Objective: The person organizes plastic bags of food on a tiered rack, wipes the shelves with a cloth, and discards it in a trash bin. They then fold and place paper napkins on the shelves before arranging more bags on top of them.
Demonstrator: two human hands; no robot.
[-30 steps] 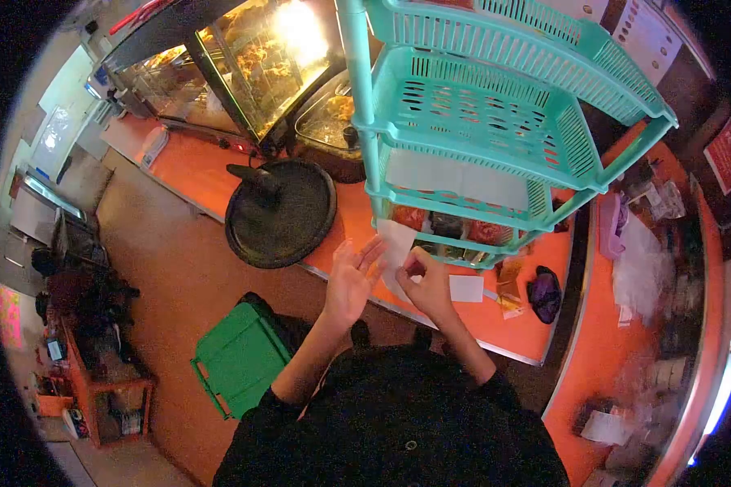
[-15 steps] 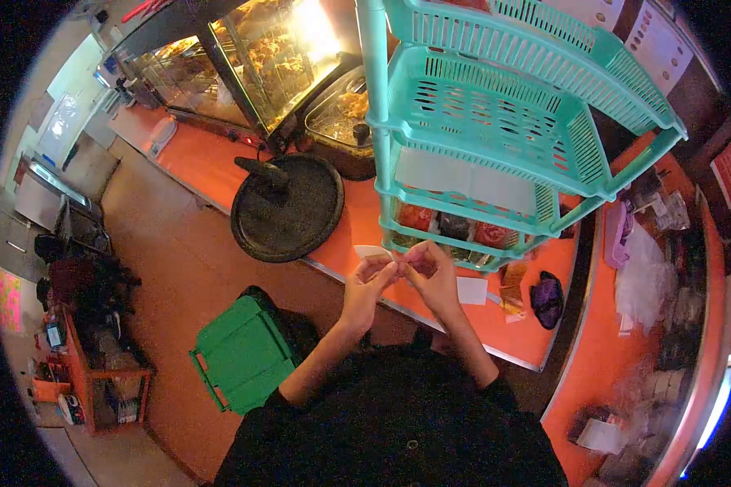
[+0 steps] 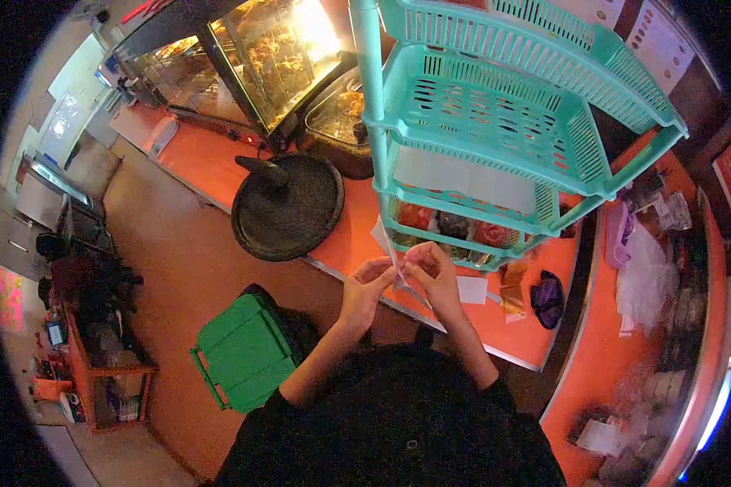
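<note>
A small white paper (image 3: 384, 237) is pinched between both hands, seen nearly edge-on and slanting up to the left. My left hand (image 3: 365, 290) is closed on its left side, fingertips together. My right hand (image 3: 433, 277) is closed on its right side, close against the left fingertips. Both hands are over the front edge of the orange counter (image 3: 512, 334), just below the turquoise tiered rack (image 3: 495, 122). Another white paper (image 3: 472, 290) lies on the counter right of my right hand.
A round black lid (image 3: 288, 211) rests at the counter's edge, left of the rack. Behind it stands a lit glass food cabinet (image 3: 272, 61). A green bin lid (image 3: 244, 353) is below left. A dark purple bundle (image 3: 547, 299) lies on the right.
The paper between my hands has turned from lying fairly flat to a steep slant, with its upper end higher and its lower part showing below the fingers. My hands have barely moved.
</note>
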